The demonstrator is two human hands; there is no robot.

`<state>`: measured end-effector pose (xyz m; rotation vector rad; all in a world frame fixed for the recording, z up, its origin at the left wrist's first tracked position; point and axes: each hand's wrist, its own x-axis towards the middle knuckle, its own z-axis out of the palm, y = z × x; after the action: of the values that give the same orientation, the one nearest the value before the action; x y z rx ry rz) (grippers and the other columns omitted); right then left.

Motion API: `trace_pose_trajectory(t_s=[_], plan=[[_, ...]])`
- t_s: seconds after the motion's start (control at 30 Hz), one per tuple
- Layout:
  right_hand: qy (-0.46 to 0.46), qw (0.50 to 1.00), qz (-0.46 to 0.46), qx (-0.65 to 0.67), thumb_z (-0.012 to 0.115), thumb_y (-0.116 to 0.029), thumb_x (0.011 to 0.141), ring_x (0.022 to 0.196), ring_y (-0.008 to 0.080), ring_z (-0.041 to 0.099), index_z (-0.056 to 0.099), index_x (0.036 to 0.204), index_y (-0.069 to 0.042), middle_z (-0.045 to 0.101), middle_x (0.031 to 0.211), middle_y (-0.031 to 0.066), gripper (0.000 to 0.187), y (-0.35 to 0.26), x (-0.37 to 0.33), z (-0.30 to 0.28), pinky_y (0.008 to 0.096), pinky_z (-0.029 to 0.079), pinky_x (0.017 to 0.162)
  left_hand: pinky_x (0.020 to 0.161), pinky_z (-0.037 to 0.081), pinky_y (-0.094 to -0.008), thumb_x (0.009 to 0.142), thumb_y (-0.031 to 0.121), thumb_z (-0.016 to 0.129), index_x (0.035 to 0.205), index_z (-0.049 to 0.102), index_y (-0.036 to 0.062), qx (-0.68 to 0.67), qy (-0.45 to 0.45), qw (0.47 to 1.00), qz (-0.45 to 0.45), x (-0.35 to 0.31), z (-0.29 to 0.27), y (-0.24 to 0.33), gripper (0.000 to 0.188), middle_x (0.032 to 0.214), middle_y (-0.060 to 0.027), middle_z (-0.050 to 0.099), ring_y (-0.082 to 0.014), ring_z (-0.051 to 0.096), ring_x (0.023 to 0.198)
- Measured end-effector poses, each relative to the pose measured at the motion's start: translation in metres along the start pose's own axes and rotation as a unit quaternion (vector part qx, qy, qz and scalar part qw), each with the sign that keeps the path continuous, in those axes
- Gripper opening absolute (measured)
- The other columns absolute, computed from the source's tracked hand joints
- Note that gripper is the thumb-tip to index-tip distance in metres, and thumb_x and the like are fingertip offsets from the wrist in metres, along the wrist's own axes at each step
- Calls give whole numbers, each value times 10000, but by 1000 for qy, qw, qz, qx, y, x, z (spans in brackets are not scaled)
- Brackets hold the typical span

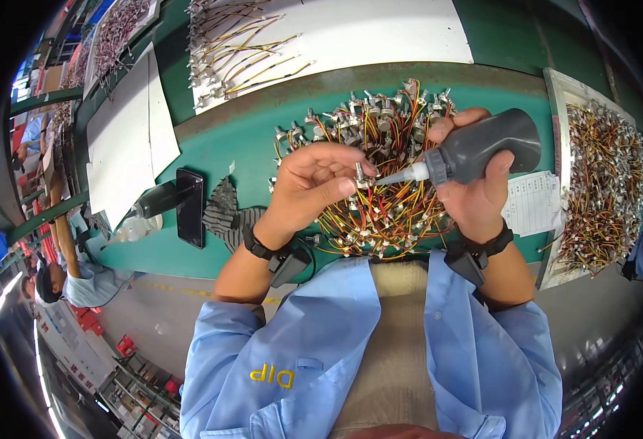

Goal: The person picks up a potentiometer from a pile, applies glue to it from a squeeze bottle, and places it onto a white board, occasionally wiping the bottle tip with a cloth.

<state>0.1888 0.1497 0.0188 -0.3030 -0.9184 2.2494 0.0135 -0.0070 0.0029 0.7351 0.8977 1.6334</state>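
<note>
Glue bottle meets a small wired part over the green bench (248, 146).
Left hand (314, 186) fingers pinch a small metal component (361, 175); right hand (475, 194) fingers wrap the dark squeeze bottle (486, 146), nozzle touching it above the wire pile (387, 212).

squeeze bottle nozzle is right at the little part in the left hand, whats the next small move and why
Probably a gentle squeeze of the grey squeeze bottle by the right hand: its white nozzle tip already meets the small wired part pinched in the left hand.
</note>
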Motion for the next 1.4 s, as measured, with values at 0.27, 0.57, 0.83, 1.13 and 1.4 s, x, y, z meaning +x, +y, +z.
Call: trace_pose_trajectory(t_s=[0.27,0.57,0.83,1.13,1.4], plan=[[-18,1000,4,-25,639,-522,846,595,161,612,473,1157,-1,597,1042,262,630,-2,-1,2,226,510,464,826,499,-288,871,-27,622,1182,567,-7,-19,-7,1000,-9,0,-3,-1,316,1078,-151,650,-177,623,999],[-24,999,14,-36,643,-504,850,610,166,625,472,1157,5,603,1041,271,619,-2,-2,3,230,526,470,880,472,-351,838,85,697,1117,579,20,-4,22,999,-44,-2,2,3,309,1013,-123,641,-207,605,977],[-14,1000,9,-22,677,-506,825,633,181,636,468,1159,5,608,1039,266,646,1,-3,3,235,531,472,877,472,-355,839,75,691,1117,580,20,4,15,999,-47,-2,0,4,304,1019,-129,638,-211,605,979],[-7,1000,-2,-30,700,-497,810,644,187,639,469,1151,9,610,1032,267,652,1,-3,1,247,535,474,885,473,-363,846,71,681,1120,576,19,-5,13,999,-45,-1,1,4,299,1019,-130,638,-217,606,986],[-7,999,-11,-40,706,-485,808,646,196,639,472,1151,13,609,1025,272,649,-2,-2,4,253,536,476,894,474,-369,854,75,675,1128,572,21,-7,18,999,-47,-2,0,4,298,1020,-125,640,-222,607,998]])
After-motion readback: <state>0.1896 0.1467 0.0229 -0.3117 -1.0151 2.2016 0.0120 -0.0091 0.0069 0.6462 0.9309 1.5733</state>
